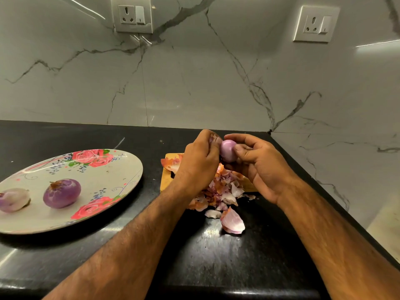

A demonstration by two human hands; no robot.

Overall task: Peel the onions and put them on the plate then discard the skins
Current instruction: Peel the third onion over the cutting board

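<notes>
A small purple onion (pixel 228 150) is held up between both hands above a wooden cutting board (pixel 167 178). My right hand (pixel 259 165) grips its right side with thumb and curled fingers. My left hand (pixel 199 161) pinches a scrap of skin (pixel 213 137) at the onion's upper left. A heap of onion skins (pixel 218 191) lies on the board and spills onto the counter, with one large pale piece (pixel 233 221) nearer me. On the floral plate (pixel 108 169) at the left lie two peeled onions, a purple one (pixel 62 195) and a paler one (pixel 14 199).
The black stone counter (pixel 216 256) ends at a marble wall behind and another wall on the right, forming a corner. Two wall sockets (pixel 132 15) (pixel 316 23) sit high on the back wall. The counter's front edge runs along the bottom.
</notes>
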